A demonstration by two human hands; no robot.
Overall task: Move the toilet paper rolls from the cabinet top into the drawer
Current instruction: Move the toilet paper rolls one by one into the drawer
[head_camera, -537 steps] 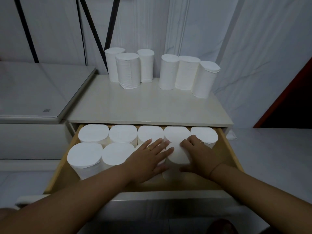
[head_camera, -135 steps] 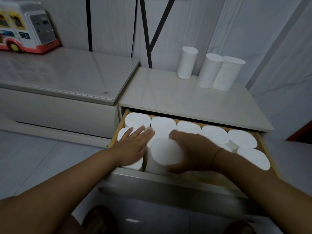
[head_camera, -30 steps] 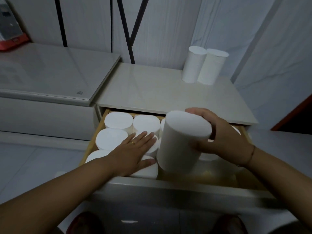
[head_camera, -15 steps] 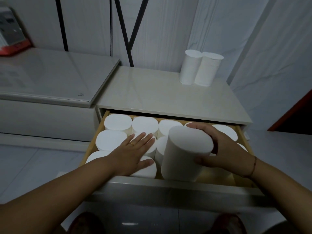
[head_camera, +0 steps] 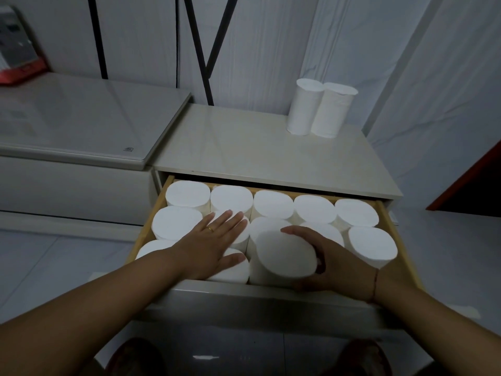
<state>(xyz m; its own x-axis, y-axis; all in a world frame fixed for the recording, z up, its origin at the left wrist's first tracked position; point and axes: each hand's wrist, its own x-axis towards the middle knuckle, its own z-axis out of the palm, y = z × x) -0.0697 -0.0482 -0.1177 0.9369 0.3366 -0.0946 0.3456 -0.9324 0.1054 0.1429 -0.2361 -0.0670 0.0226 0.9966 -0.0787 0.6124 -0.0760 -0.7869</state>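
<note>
Two rolls [head_camera: 321,108] atop cabinet [head_camera: 244,147]

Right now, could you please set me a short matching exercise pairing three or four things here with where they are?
Things:
1. left hand
2. right hand
3. two upright white toilet paper rolls
4. gold ring

Places:
A. back of the cabinet top
B. flat on rolls in the wooden drawer
C. on a finger
D. gripping a front-row roll

Pairs: 1-B, 2-D, 3-A, 4-C

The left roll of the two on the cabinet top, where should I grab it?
Take the left roll around its upright side from the front-left; the other roll touches its right, and the wall is close behind.
</note>
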